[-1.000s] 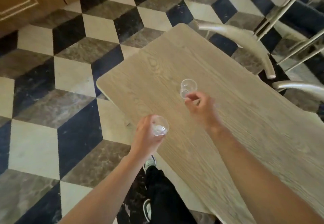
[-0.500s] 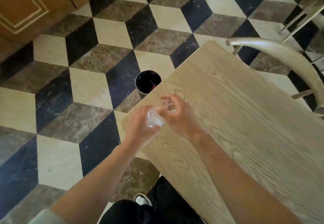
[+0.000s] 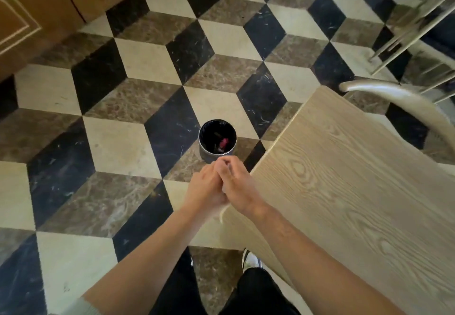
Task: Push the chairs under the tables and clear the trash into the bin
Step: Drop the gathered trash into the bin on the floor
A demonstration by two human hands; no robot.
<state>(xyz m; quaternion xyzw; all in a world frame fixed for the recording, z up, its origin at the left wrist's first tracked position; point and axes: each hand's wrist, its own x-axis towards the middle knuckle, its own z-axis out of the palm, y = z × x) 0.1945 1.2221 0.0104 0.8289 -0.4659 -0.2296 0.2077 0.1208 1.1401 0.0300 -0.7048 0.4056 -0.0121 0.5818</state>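
Black inside, the small round bin (image 3: 217, 140) stands on the tiled floor (image 3: 128, 142) just beyond my hands. My left hand (image 3: 205, 189) and right hand (image 3: 237, 184) press together, fingers curled; whether they grip anything I cannot tell. Beside them lies the wooden table (image 3: 357, 191), a chair (image 3: 398, 97) behind it.

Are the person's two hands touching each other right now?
Touching. The head view shows the left hand and right hand pressed together with no gap between them, just short of the bin on the floor.
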